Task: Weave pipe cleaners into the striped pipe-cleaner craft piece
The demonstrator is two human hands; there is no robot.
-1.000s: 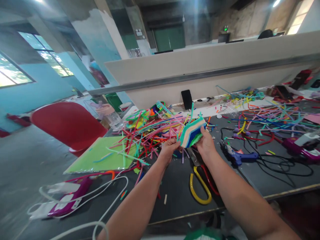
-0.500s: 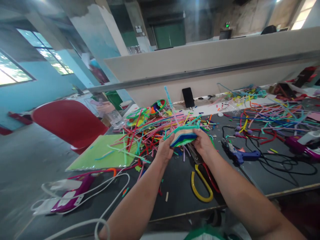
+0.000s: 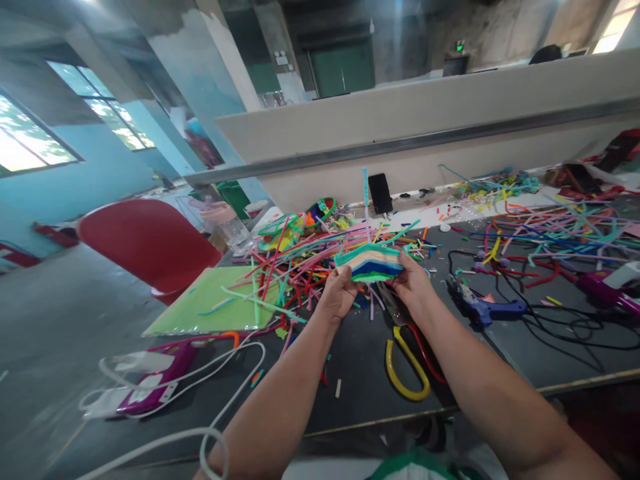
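Observation:
Between my two hands is a flat craft piece (image 3: pixel 373 262) of pipe cleaners laid side by side in bands of teal, cream, blue and green. My left hand (image 3: pixel 341 291) pinches its left end, and my right hand (image 3: pixel 411 279) grips its right end. A light-blue and lilac stem (image 3: pixel 367 200) rises behind the piece; whether it joins it I cannot tell. Below my right hand lie large scissors (image 3: pixel 407 363) with one yellow and one red handle, their blades partly under the hand. Loose pipe cleaners (image 3: pixel 300 257) in many colours are heaped behind and left of my hands.
A blue glue gun (image 3: pixel 493 310) with black cord lies at right, near more pipe cleaners (image 3: pixel 560 230). On the left are a green sheet (image 3: pixel 200 303), a purple power strip (image 3: pixel 150 387) with white cables, and a red chair (image 3: pixel 143 243). A black phone (image 3: pixel 380 193) leans against the partition.
The striped piece has turned so its bands face me more and lie more level. My left fingers have shifted lower on its end. The whole view has slid slightly.

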